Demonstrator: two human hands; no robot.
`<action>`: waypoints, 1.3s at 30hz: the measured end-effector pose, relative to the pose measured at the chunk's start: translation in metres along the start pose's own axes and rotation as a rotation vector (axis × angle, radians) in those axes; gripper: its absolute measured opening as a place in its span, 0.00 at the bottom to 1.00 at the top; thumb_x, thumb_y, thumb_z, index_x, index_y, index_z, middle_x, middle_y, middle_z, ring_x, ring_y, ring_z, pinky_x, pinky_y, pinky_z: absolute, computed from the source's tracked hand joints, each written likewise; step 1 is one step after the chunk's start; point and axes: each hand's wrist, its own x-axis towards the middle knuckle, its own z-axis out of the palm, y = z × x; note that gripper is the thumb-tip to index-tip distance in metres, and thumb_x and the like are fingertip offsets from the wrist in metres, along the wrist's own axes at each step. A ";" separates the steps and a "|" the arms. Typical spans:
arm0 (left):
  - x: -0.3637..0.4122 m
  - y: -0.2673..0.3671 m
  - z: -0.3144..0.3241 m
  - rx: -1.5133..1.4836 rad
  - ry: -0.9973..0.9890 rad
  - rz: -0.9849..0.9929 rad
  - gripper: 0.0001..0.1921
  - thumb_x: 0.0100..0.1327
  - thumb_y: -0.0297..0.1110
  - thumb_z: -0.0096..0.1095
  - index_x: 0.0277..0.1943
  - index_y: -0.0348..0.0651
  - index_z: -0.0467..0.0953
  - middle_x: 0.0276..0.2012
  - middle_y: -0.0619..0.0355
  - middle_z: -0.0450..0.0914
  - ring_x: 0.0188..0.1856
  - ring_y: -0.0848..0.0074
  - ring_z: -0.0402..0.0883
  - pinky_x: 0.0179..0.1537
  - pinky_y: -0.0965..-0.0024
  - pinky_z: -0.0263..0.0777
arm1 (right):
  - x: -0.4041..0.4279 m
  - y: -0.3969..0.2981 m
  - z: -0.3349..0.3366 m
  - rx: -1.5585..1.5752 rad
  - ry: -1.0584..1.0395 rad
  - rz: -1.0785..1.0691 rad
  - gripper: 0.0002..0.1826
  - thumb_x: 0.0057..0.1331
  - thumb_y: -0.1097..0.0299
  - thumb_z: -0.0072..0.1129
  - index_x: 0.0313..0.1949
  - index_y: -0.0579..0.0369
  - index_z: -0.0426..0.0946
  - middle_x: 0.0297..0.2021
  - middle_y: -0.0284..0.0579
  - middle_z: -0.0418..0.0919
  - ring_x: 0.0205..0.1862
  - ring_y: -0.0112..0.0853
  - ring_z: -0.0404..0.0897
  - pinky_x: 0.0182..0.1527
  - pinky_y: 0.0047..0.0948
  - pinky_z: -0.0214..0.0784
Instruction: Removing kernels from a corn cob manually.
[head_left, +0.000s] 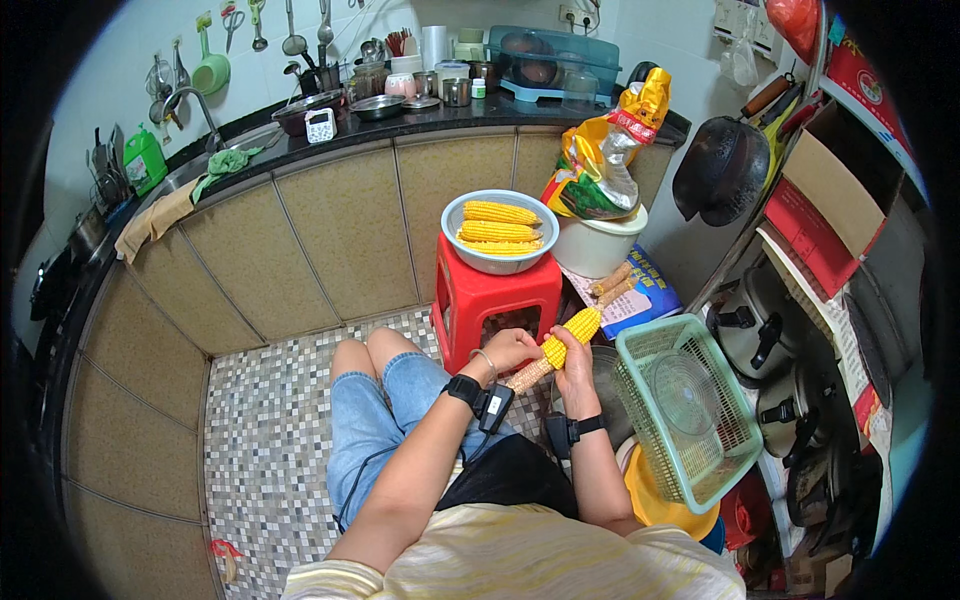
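A partly shelled corn cob (576, 335) lies slantwise before me, with yellow kernels on its upper part and bare cob at its lower end. My right hand (574, 366) wraps around the kernelled part from the right. From the left, my left hand (513, 350) has its fingertips drawn together against the kernels near the bare end; whether loose kernels are between them is hidden. Below the cob is a round basin (616, 386), partly covered by my right arm. A grey-blue bowl (501, 264) with three corn cobs (500, 230) rests on a red plastic stool (499, 291).
Bare cobs (613, 283) lie on a blue printed bag (651, 292) beyond my right hand. A green plastic basket (686, 420) stands at my right, near pots (761, 322) on a rack. A yellow bag (600, 161) sits on a white bucket (600, 244). The dark counter (420, 124) curves behind.
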 end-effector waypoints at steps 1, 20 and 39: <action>-0.003 0.005 0.001 -0.003 -0.026 0.004 0.08 0.48 0.31 0.68 0.27 0.39 0.75 0.23 0.63 0.75 0.24 0.84 0.72 0.26 0.81 0.67 | 0.001 0.001 -0.002 0.003 0.007 0.003 0.12 0.54 0.77 0.58 0.37 0.60 0.68 0.29 0.43 0.75 0.31 0.33 0.77 0.34 0.29 0.71; -0.019 0.034 0.007 0.706 0.176 0.409 0.10 0.41 0.37 0.65 0.22 0.41 0.75 0.28 0.50 0.76 0.35 0.62 0.75 0.41 0.64 0.69 | 0.008 0.003 -0.007 0.055 0.045 0.064 0.13 0.52 0.80 0.59 0.37 0.59 0.67 0.26 0.40 0.73 0.26 0.31 0.75 0.29 0.27 0.70; -0.011 0.018 -0.005 0.304 0.084 0.254 0.09 0.49 0.30 0.61 0.21 0.36 0.71 0.27 0.52 0.78 0.28 0.70 0.79 0.30 0.71 0.72 | 0.008 0.002 -0.009 0.063 0.029 0.117 0.10 0.52 0.78 0.59 0.34 0.59 0.69 0.25 0.41 0.73 0.25 0.32 0.75 0.28 0.28 0.70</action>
